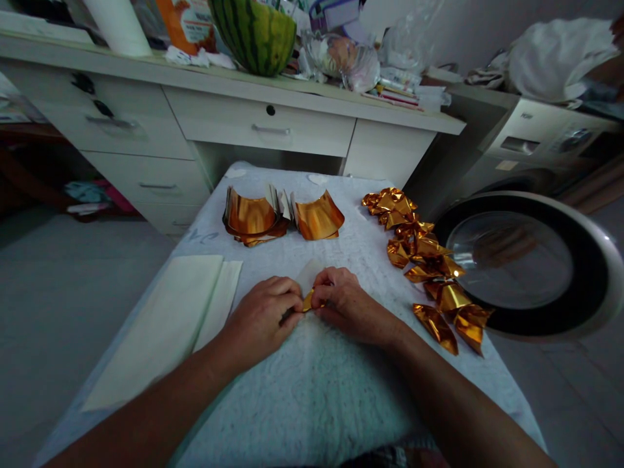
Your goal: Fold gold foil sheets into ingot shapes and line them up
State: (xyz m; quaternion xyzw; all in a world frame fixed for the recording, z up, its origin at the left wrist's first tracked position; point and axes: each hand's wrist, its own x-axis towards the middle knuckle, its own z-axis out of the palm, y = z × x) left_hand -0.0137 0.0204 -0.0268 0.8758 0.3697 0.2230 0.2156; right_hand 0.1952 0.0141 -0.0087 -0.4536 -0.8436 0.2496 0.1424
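In the head view, my left hand (pixel 267 311) and my right hand (pixel 345 303) meet over the middle of the cloth. Between their fingertips is a small piece of gold foil paper (pixel 307 300), pinched from both sides and mostly hidden. A thin whitish sheet (pixel 309 272) shows just behind the fingers. Beyond my hands lie two curled stacks of gold foil sheets, a left stack (pixel 251 216) and a right stack (pixel 318 218), with pale undersides. To the right, several folded gold foil pieces (pixel 422 246) lie in a heap, with a separate folded piece (pixel 435 328) at its near end.
A pale folded paper stack (pixel 156 312) lies left of my forearm on the cloth-covered table (pixel 302 403). Behind is a white drawer desk (pixel 302 123) bearing a cut watermelon (pixel 258 39). At right, a washing machine's open round door (pixel 526 260) reaches near the table edge.
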